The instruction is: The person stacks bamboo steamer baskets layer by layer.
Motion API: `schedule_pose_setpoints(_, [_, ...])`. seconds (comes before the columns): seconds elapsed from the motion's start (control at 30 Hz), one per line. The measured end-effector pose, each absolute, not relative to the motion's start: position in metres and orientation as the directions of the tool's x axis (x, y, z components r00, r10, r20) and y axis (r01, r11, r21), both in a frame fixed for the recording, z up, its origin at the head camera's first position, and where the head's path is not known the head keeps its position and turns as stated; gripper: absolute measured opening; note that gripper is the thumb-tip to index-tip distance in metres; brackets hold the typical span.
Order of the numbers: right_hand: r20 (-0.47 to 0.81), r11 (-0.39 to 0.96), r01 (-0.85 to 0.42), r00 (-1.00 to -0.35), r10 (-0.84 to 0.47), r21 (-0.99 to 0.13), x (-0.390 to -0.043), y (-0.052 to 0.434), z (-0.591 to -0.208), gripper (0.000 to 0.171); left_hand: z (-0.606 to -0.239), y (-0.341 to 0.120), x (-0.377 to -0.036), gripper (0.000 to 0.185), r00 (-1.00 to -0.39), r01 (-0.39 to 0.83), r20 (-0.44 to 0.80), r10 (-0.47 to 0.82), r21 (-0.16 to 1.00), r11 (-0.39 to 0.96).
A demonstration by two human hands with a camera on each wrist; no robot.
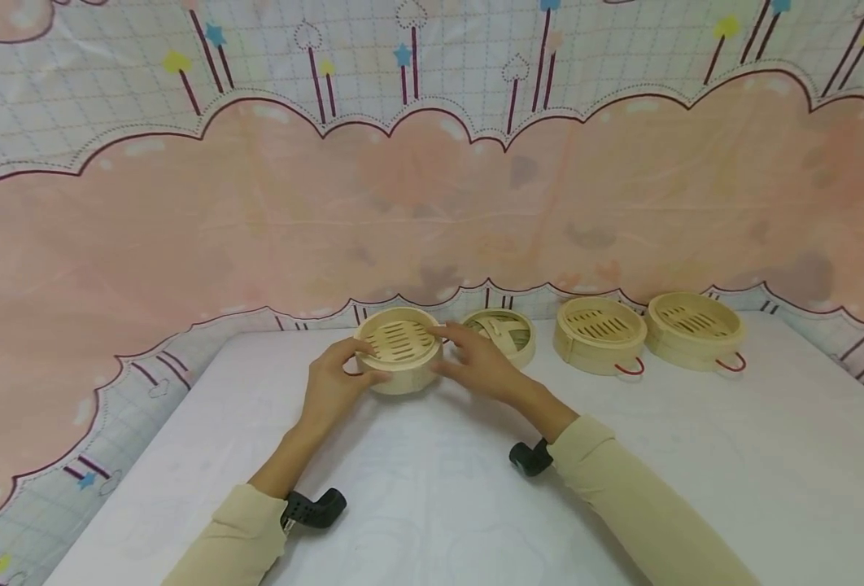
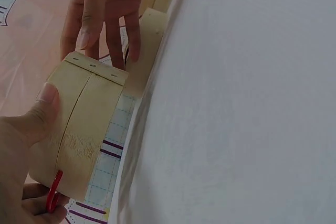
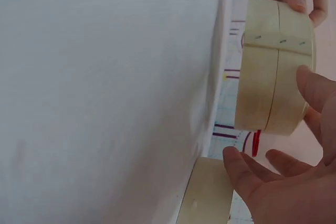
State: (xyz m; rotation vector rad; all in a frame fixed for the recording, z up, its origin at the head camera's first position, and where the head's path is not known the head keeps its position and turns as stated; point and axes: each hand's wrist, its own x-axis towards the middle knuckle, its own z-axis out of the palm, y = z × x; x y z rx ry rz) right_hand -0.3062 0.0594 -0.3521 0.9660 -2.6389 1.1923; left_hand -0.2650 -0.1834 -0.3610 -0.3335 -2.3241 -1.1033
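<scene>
White cloth covers the table (image 1: 696,456) across the lower half of the head view, and a pink cloud-patterned backdrop (image 1: 256,212) fills everything above it. Just left of centre I see a two-tier bamboo steamer (image 1: 399,348) held between both hands. My left hand (image 1: 335,384) grips its left side, and in the left wrist view the thumb (image 2: 44,100) presses on the wall beside a red wire handle (image 2: 53,193). My right hand (image 1: 478,358) is on the opposite side; in the right wrist view its fingers are spread and only loosely curved next to the steamer wall, so it cups rather than clamps. Just right of that hand lies a woven bamboo lid (image 1: 507,332), flat on the cloth, and further right sit two more steamer baskets (image 1: 599,332) (image 1: 693,327) with red handles, touching each other. Judging from how things lie, I'd say two tiers are already stacked and seated together, with no lid on them. The lid and the two baskets at right are untouched, so the work seems roughly midway at best.
</scene>
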Motion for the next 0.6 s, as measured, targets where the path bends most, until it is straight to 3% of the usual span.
schedule_pose_setpoints(0.17, [0.361,0.463,-0.608,-0.776,-0.516,-0.645,-0.304,0.066,-0.352,0.051,-0.360,-0.181,-0.259,0.037,-0.812,0.454,0.584,0.005,0.626,0.634])
schedule_pose_setpoints(0.6, [0.354,0.295,-0.562,-0.767,-0.535,-0.773,-0.298,0.078,-0.350,0.042,-0.354,-0.180,-0.243,0.038,-0.848,0.434,0.529,0.020,0.673,0.599])
